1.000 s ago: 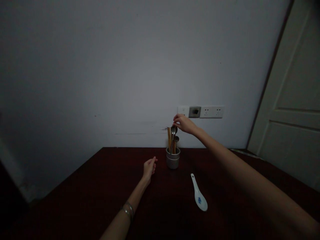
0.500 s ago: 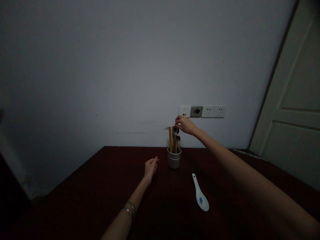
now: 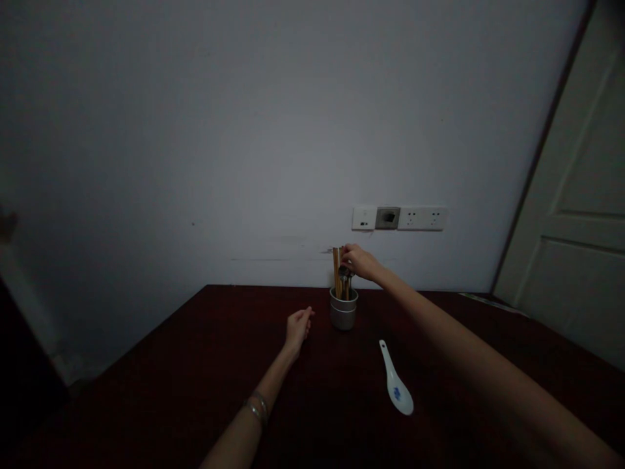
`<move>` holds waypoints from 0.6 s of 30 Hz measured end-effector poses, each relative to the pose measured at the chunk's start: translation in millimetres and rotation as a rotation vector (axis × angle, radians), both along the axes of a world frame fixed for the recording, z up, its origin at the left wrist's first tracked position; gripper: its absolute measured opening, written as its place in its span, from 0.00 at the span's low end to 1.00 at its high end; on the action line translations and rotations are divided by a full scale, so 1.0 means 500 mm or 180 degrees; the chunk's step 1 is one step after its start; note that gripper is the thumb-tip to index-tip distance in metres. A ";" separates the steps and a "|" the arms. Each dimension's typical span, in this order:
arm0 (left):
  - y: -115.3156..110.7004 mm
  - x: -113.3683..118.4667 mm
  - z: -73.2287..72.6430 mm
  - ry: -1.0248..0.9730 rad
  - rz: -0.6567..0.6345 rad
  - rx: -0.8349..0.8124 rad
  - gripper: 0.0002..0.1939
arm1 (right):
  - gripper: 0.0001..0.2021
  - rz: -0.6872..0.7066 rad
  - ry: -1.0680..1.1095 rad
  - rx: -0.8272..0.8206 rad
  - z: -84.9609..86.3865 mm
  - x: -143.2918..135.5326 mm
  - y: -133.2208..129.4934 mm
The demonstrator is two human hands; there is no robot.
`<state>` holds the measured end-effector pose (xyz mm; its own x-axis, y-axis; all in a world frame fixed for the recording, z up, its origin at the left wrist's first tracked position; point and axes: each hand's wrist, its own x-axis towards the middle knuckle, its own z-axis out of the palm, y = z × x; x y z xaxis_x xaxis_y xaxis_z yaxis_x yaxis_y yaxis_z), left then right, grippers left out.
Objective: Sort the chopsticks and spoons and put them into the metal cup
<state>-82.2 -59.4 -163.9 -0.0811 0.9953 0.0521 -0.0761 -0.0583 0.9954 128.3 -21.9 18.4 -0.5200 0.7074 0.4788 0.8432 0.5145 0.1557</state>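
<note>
My right hand (image 3: pixel 360 260) pinches the bowl end of a metal spoon (image 3: pixel 344 271) above a silver-grey metal cup (image 3: pixel 343 318). The spoon's handle points down into the cup. Wooden chopsticks (image 3: pixel 336 273) stand upright in the cup, and other metal spoons partly show beneath my fingers. To the left of the cup, my left hand (image 3: pixel 297 329) hovers or rests at the table, loosely curled with nothing visible in it. A white spoon (image 3: pixel 398 391) with a blue mark lies on the table in front of the cup, to the right.
The dark red table (image 3: pixel 195 365) meets a pale wall (image 3: pixel 273 163) at its back edge. A row of wall sockets (image 3: pixel 398 219) sits above the cup, to the right. A panelled door (image 3: pixel 581 195) stands at the far right.
My right hand has moved down with the metal spoon, which now sits lower in the cup. My left hand keeps its place beside the cup. The view has shifted slightly.
</note>
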 end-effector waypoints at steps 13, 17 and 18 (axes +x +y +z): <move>-0.008 0.003 0.007 0.0021 0.0010 0.0058 0.28 | 0.08 -0.0025 -0.0046 -0.0040 -0.020 0.000 0.002; -0.008 0.003 0.006 0.0049 -0.0001 0.0110 0.28 | 0.08 -0.0034 -0.0044 -0.0042 -0.027 0.001 0.004; -0.008 0.003 0.006 0.0053 -0.0005 0.0119 0.28 | 0.08 -0.0030 -0.0037 -0.0053 -0.028 0.002 0.005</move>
<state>-80.8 -63.2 -160.9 -0.0783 0.9928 0.0907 -0.0597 -0.0955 0.9936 129.2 -19.5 4.5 -0.5186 0.7201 0.4609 0.8463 0.5090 0.1570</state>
